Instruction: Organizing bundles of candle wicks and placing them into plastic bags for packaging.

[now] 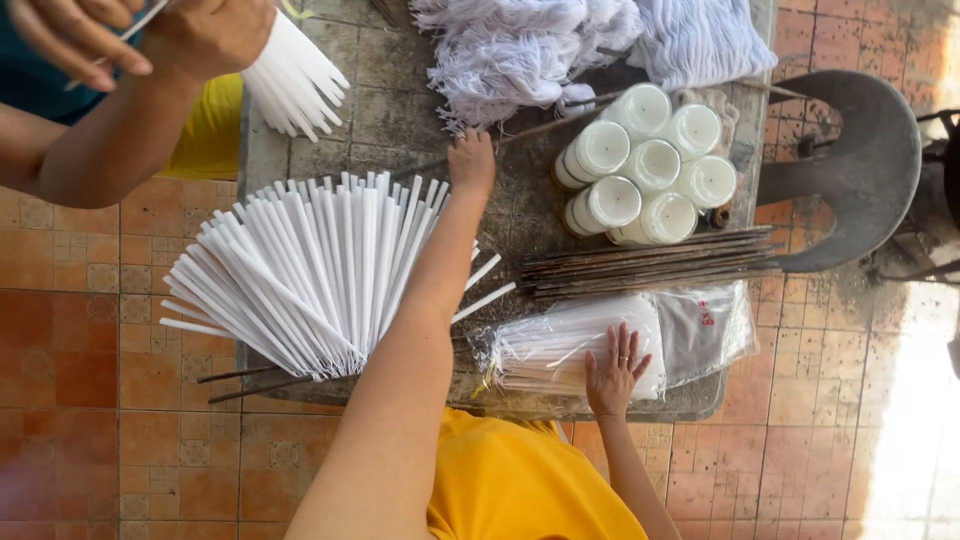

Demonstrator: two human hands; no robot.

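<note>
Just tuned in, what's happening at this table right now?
The person's left hand reaches across the grey table past a fan of thin white sticks; the right hand lies flat on a clear plastic bag of them. White jar candles stand behind. A co-worker's hand holds more sticks.

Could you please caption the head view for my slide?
Left hand reaches past fanned white sticks; right hand rests on a plastic bag.

Daylight pours in from the right, washing the orange floor tiles [905, 440] there almost white. The grey stone tabletop [390, 110] sits evenly lit under soft shadows. The raised hand [75, 35] at the top-left corner blurs slightly; elsewhere focus stays sharp.
</note>
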